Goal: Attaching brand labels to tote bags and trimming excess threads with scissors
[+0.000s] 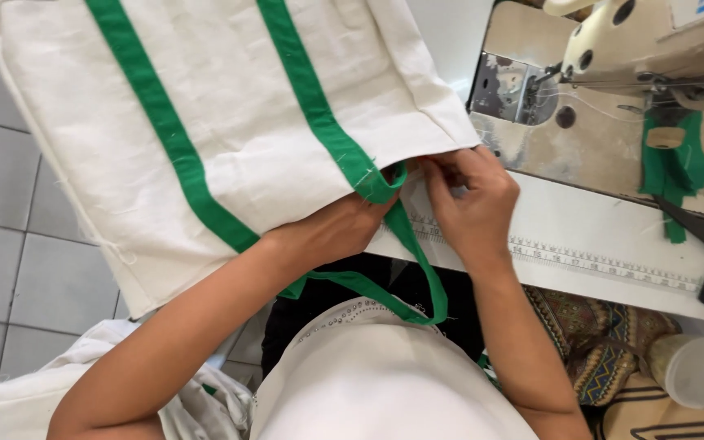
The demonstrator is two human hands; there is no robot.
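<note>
Bag: cream woven cloth bag (230,106), flat rectangle, hanging off desk (596,236) edge, long axis upper-left to lower-right.
Strap: green webbing strap (417,261), looping down.
Left hand (344,224): grip pinching strap.
Right hand (470,204): grip pinching bag hem.

sewing workshop: sewing machine (653,49), measuring tape (596,259) on table (580,220)

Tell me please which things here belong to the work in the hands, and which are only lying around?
In use: left hand and right hand, both pinching the green strap at the edge of the white cloth bag.

Lying about: sewing machine, printed measuring scale on the table, plastic cup, patterned fabric.
</note>
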